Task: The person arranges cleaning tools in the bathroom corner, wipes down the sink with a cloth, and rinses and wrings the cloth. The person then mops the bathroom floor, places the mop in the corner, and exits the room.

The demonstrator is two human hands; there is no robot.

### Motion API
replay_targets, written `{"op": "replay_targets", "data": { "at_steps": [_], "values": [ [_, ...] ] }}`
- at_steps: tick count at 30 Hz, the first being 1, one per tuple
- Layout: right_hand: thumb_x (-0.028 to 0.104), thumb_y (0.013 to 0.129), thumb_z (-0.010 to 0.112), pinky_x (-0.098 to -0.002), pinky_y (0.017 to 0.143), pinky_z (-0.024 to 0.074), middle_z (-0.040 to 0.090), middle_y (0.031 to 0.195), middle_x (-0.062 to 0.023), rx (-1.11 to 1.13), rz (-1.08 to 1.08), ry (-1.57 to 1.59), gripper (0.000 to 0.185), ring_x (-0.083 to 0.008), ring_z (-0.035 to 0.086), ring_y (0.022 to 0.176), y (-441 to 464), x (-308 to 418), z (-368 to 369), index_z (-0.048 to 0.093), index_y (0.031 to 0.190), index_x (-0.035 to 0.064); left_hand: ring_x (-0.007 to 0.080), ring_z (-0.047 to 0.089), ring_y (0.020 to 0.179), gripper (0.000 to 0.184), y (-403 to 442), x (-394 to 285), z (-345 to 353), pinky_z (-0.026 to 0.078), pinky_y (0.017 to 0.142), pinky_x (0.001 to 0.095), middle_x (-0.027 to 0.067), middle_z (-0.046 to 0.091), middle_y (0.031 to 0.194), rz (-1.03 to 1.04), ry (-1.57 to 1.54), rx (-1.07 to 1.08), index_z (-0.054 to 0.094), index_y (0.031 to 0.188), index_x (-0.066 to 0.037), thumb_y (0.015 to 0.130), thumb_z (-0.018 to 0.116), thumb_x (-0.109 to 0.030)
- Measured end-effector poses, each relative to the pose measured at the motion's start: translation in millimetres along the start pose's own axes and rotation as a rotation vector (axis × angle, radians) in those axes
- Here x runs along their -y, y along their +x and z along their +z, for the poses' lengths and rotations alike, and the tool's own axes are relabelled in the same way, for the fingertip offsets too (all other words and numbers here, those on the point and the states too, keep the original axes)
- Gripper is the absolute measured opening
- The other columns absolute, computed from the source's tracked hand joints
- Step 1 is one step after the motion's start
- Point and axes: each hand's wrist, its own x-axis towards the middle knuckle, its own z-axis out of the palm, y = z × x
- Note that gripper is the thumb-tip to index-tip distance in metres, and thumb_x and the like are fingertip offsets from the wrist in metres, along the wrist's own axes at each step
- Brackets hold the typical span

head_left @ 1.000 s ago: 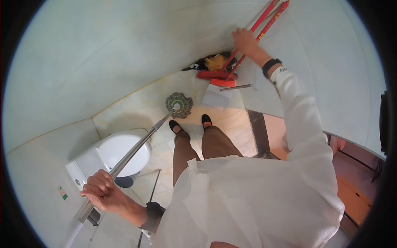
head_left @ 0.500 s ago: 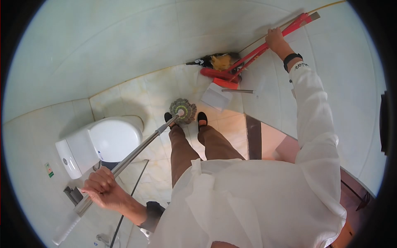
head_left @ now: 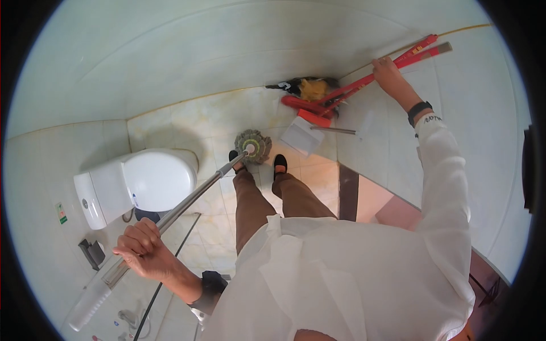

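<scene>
The room is tiled: pale, glossy wall tiles (head_left: 187,74) above cream, marbled floor tiles (head_left: 210,116). A white ceramic toilet (head_left: 159,181) stands at the left wall. You hold a mop with a silver metal pole (head_left: 196,193) and white plastic grip; its round, grey, stranded head (head_left: 252,146) lies by your black left shoe (head_left: 232,156). Your left hand (head_left: 142,251) is clenched round the pole near the grip. In the far corner stands a red, long-handled broom (head_left: 300,103) beside a second red handle and a flat white pan (head_left: 301,136). Your right hand (head_left: 388,75) is closed about the handles where they cross; whether it grips both cannot be told. A dark and yellow bundle (head_left: 314,90) lies behind.

Judged by appearance, the broom is light and stiff, best held at mid-handle; the mop is heavier at its soft head, its smooth pole likely slippery if wet.

Against one second earlier, the handles slant further rightward, your right hand has moved right with them, and the mop head shows between your shoes rather than ahead of the left one.
</scene>
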Motion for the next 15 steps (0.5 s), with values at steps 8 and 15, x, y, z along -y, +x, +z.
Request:
{"op": "replay_targets", "data": {
  "at_steps": [8,15],
  "values": [
    [0.018,0.082,0.058,-0.0346,0.095,0.0386,0.056,0.108,-0.007,0.09,-0.014,-0.043,0.02,-0.0194,0.055,0.102,-19,7,-20,0.068,0.098,0.0097,0.0118,0.019,0.05,0.052,0,9,-1,0.019,0.049,0.0293,-0.0013,0.024,0.056,-0.008,-0.001,0.021,0.027,0.062,-0.013,0.103,0.041,-0.042],
    [0.019,0.083,0.056,-0.0348,0.098,0.0372,0.054,0.103,-0.0064,-0.029,-0.118,-0.157,0.025,-0.0206,0.053,0.1,-36,19,-48,0.066,0.103,0.008,0.0124,0.022,0.05,0.051,7,18,-4,0.022,0.049,0.029,-0.001,0.025,0.056,-0.03,-0.021,0.071,0.027,0.062,-0.013,0.103,0.043,-0.04]
  ]
}}
